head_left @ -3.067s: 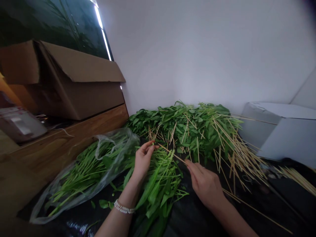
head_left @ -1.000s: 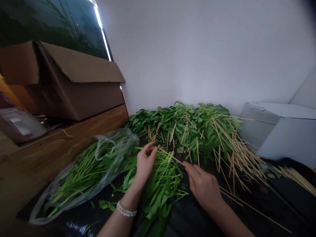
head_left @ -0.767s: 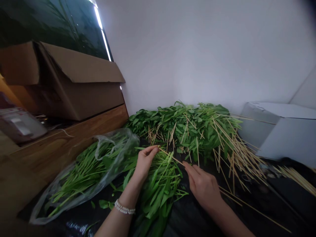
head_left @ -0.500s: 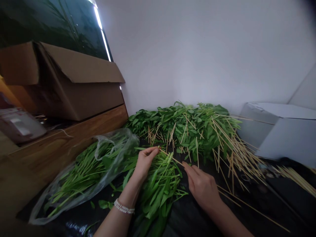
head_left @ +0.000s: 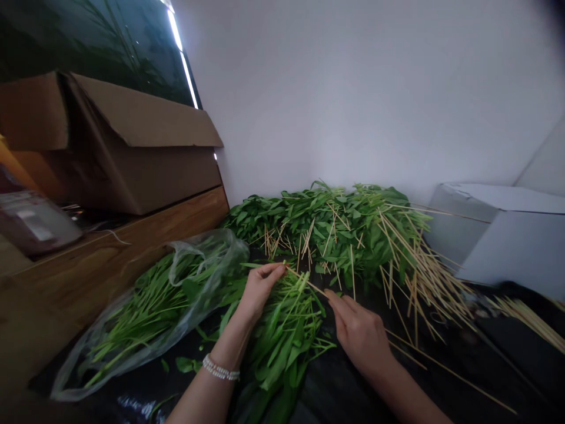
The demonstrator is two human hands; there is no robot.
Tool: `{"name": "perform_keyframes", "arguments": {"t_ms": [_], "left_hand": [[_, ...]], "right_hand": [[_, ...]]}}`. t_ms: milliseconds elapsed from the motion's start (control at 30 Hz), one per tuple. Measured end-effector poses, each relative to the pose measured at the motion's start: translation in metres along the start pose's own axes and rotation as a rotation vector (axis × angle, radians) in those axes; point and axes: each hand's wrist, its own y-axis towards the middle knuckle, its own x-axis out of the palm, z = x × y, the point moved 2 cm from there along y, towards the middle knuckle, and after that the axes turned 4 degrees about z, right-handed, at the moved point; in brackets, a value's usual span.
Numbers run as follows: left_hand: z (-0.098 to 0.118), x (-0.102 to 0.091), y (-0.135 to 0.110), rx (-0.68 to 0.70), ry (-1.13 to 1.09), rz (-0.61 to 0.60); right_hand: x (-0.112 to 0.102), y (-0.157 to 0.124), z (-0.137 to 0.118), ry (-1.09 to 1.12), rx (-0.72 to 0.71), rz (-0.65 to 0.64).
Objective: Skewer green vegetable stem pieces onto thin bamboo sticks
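Note:
My left hand (head_left: 261,287) pinches a green vegetable stem (head_left: 285,262) between thumb and fingertips. One end of a thin bamboo skewer (head_left: 314,286) meets that stem; whether it has gone through is too small to tell. Closed around the skewer's other end is my right hand (head_left: 359,327). Beneath both hands lies a loose bunch of leafy greens (head_left: 293,338), its cut stems pointing away from me. Behind it, greens with skewers among them form a long heap (head_left: 318,224) against the wall.
A clear plastic bag (head_left: 176,330) of greens lies at left. More skewers (head_left: 424,277) fan out at right, near a white box (head_left: 516,241). An open cardboard box (head_left: 154,174) stands on a wooden ledge (head_left: 176,221). Black sheeting (head_left: 348,391) covers the work surface.
Very little differs. My right hand and the skewer have edged slightly left toward my left hand, which keeps its pinch on the stem.

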Motion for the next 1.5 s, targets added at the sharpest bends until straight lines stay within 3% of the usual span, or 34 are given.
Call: {"name": "perform_keyframes", "arguments": {"t_ms": [133,333,800,933,1100,1300,1500], "left_hand": [[-0.004,0.0,0.002,-0.002,-0.087,0.023],[-0.006,-0.002,0.004,-0.12,-0.216,0.008],[-0.008,0.002,-0.001,-0.127,-0.124,-0.137],[-0.006,0.009,-0.007,-0.148,-0.091,-0.119],[0.0,0.009,-0.005,-0.025,0.041,-0.095],[-0.003,0.0,0.005,0.225,0.271,0.031],[-0.009,0.005,-0.002,0.41,0.709,-0.126]], "right_hand": [[-0.001,0.001,-0.002,-0.016,-0.003,0.013],[0.0,0.0,-0.004,-0.009,-0.023,-0.001],[0.006,-0.003,-0.007,-0.041,-0.033,-0.04],[0.008,-0.001,-0.01,-0.053,-0.038,-0.03],[0.001,0.002,0.001,-0.149,-0.041,0.029],[-0.018,0.011,0.026,-0.249,0.13,0.154],[-0.021,0.01,0.034,-0.177,0.222,0.144]]}}
